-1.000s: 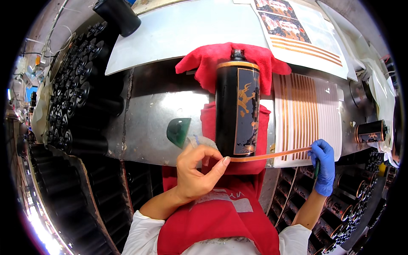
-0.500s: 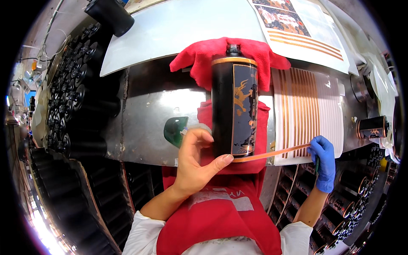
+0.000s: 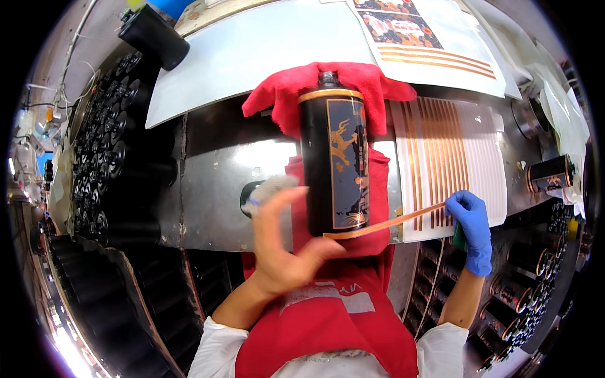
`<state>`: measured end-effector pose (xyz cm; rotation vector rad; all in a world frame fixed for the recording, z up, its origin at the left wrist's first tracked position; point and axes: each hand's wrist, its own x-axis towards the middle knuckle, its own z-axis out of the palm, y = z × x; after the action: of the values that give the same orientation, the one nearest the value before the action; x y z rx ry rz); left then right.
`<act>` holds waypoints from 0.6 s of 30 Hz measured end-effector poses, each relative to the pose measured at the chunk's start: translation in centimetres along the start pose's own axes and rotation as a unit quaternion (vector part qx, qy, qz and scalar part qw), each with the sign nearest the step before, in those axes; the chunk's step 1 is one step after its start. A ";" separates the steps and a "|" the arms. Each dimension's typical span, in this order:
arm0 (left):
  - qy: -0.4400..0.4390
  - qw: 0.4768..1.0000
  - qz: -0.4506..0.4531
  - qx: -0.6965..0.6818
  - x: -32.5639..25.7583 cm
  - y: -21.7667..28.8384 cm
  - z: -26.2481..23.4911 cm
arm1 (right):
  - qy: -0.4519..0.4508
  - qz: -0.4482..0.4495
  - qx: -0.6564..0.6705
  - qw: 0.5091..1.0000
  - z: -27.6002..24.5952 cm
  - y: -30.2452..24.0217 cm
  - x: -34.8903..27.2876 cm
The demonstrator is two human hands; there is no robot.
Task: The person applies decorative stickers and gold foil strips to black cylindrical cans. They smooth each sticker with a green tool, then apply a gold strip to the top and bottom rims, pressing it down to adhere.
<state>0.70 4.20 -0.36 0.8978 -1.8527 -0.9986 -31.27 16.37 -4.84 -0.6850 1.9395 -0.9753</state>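
Note:
A black bottle (image 3: pixel 318 164) with a gold-and-grey decorated panel lies on a folded red cloth (image 3: pixel 378 189), its neck pointing away from me. A copper-coloured strip (image 3: pixel 397 222) runs from the bottle's base edge out to the right. My right hand (image 3: pixel 472 230), in a blue glove, pinches the strip's far end; a green piece (image 3: pixel 459 239) shows beneath the fingers. My left hand (image 3: pixel 283 258) is bare and smeared by motion, thumb and fingers apart, just left of the base. Near it lie a greyish pad (image 3: pixel 277 186) and a dark green flat piece (image 3: pixel 246 196).
A sheet of copper strips (image 3: pixel 435 145) lies to the right on the metal table (image 3: pixel 220 208). Behind is a white board (image 3: pixel 265 38) with a printed sheet (image 3: pixel 441 63). Black bottles (image 3: pixel 107 164) crowd the left. Another black bottle (image 3: pixel 157 38) lies at the back left; a decorated one (image 3: pixel 549 174) is at right.
My left thumb has come off the strip's end at the bottle's base, and that hand has drawn back slightly. My right hand still holds the strip's other end, with its angle slightly steeper.

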 end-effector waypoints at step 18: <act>-0.115 0.986 0.059 0.110 0.6 -3.3 -0.5 | -0.064 0.004 0.070 0.995 6.6 -3.3 -2.4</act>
<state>1.56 2.11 -2.89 0.8161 -2.2185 -0.8659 -24.03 13.88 -3.31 -0.6441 1.7435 -1.0257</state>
